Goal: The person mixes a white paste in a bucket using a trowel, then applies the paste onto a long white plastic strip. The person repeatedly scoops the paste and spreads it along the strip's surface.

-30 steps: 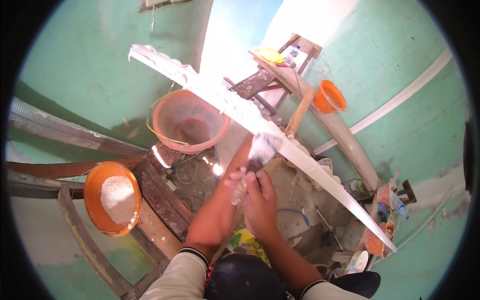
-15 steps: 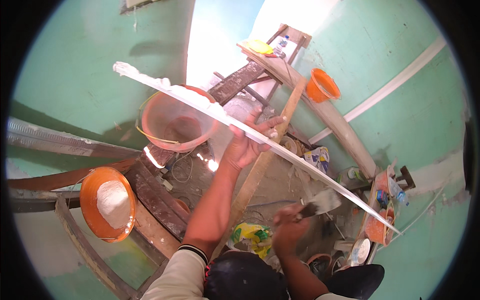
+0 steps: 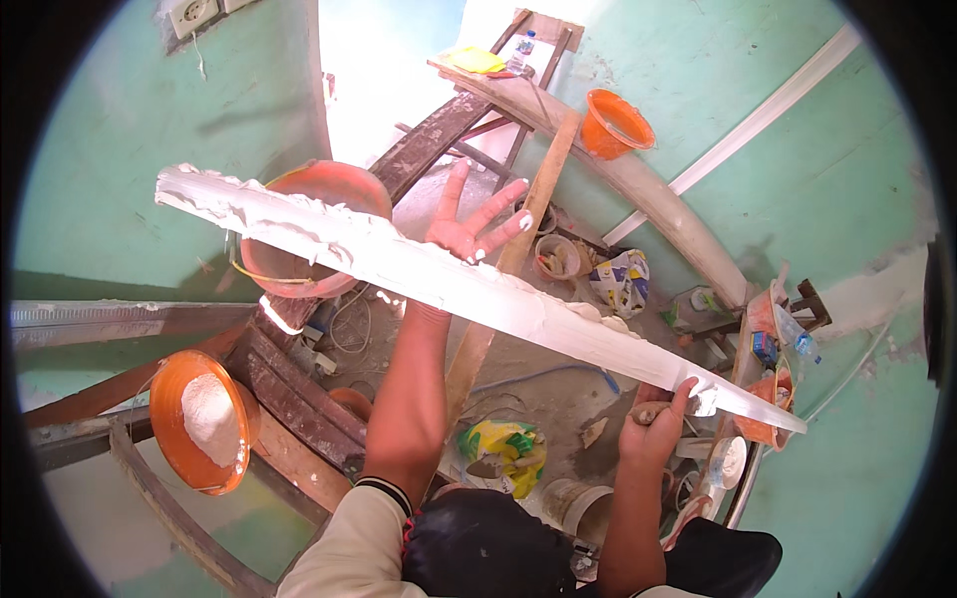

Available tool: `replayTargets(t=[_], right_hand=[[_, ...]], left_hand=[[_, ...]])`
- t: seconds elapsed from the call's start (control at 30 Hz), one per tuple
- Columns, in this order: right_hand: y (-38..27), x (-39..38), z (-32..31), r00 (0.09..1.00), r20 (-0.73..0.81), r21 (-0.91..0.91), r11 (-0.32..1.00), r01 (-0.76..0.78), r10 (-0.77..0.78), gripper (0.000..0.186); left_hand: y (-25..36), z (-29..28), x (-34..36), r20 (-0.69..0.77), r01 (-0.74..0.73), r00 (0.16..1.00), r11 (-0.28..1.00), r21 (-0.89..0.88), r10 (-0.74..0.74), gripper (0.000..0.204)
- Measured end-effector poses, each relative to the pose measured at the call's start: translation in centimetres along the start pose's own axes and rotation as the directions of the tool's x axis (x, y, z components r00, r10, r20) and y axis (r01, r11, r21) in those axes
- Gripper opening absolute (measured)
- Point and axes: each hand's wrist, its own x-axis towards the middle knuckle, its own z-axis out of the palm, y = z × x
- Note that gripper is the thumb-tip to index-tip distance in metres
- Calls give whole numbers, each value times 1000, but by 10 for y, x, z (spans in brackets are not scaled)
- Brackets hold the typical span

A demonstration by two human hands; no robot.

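Note:
A long white moulding strip point(image 3: 429, 279) slants across the view, from the upper left down to the right. Wet white compound point(image 3: 319, 214) lies in lumps along its far edge. My left hand point(image 3: 469, 224) is behind the strip, which crosses over its wrist; the fingers are spread and dabbed with white. Near the strip's right end, my right hand point(image 3: 653, 429) is closed round the handle of a putty knife point(image 3: 648, 412), thumb and a finger stretched up to the strip. Most of the knife's blade is hidden by the strip.
A large orange bucket point(image 3: 289, 269) stands behind the strip. At the left is an orange bowl point(image 3: 169, 429) of white powder. A wooden plank point(image 3: 553, 179) runs below my hands. Another orange bucket point(image 3: 603, 140) sits on the bench point(image 3: 638, 184). A yellow-green bag point(image 3: 498, 439) lies on the floor.
The strip has turned so its broad face shows, and its upper end has shifted left and down. My left hand has opened wide. The right hand, with the putty knife, has moved right, up to the strip.

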Motion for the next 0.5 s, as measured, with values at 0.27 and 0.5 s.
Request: replayTargets(t=[0.27, 0.5], right_hand=[[21, 15, -15, 989, 57, 61, 988, -141, 138, 47], [80, 57, -44, 980, 47, 135, 971, -197, 192, 51]], left_hand=[[-5, -25, -41, -299, 10, 954, 1000, 20, -4, 68], [16, -87, -105, -511, -130, 844, 986, 105, 166, 84]])
